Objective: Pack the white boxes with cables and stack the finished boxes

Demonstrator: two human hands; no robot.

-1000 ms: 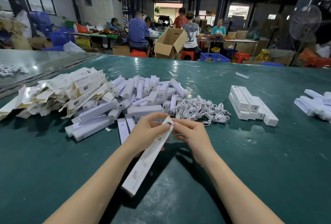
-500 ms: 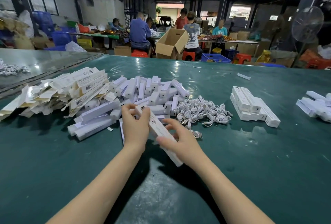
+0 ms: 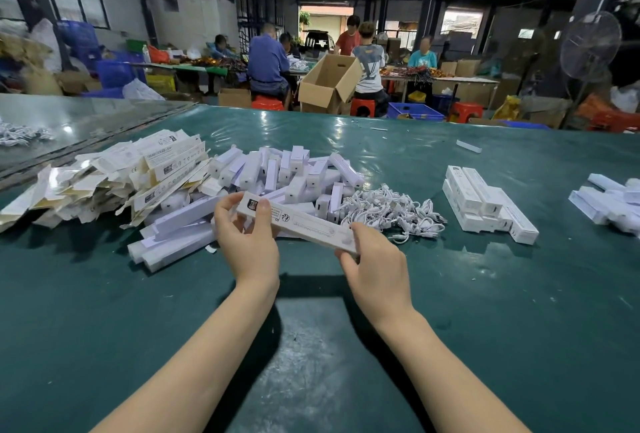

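Observation:
A long white box [image 3: 304,223] lies almost level between both hands above the green table [image 3: 485,311]. My left hand [image 3: 247,235] grips its left end, thumb on top near the printed label. My right hand [image 3: 374,264] holds the right end from below. Behind the box sits a tangle of white cables [image 3: 391,212]. A neat stack of finished boxes [image 3: 485,204] stands to the right.
A heap of white inner pieces [image 3: 287,176] and flat unfolded cartons [image 3: 114,176] fills the left middle. More white boxes [image 3: 613,200] lie at the far right edge. People work at tables beyond the far edge, by an open cardboard carton [image 3: 329,82].
The long box has swung from steeply upright to nearly level and risen. My left hand moved to its left end; my right hand slid out to its right end.

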